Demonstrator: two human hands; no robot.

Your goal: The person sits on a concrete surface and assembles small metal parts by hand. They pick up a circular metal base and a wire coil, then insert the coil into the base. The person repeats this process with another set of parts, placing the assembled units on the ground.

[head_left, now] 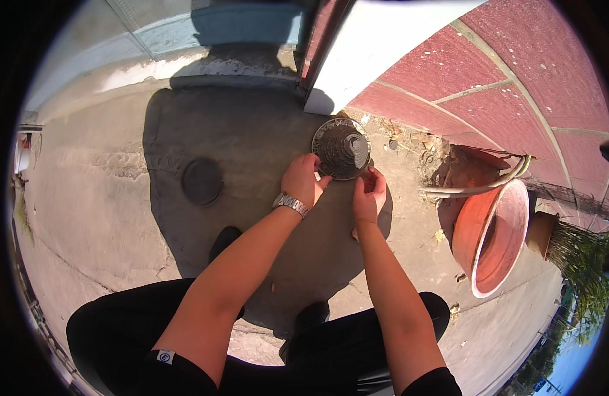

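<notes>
A dark grey cone point(345, 146) with stepped, ring-like ridges stands on the ground ahead of me, with a speckled round rim about its foot. My left hand point(304, 180) is closed at the rim's near left side, thumb pointing toward the cone. At the near right side, my right hand point(370, 195) has its fingertips pinched on the edge of the rim. Parts of both grips are hidden by the fingers. Left of my hands, a flat dark round disc point(203, 181) lies in the shadow.
A white post or door edge point(357, 49) rises just beyond the cone, beside a red block wall point(482, 72). On the right, an orange tub point(492, 237) lies tipped near a pale hose point(479, 188) and a potted plant point(578, 257). The concrete ground point(93, 211) has cracks.
</notes>
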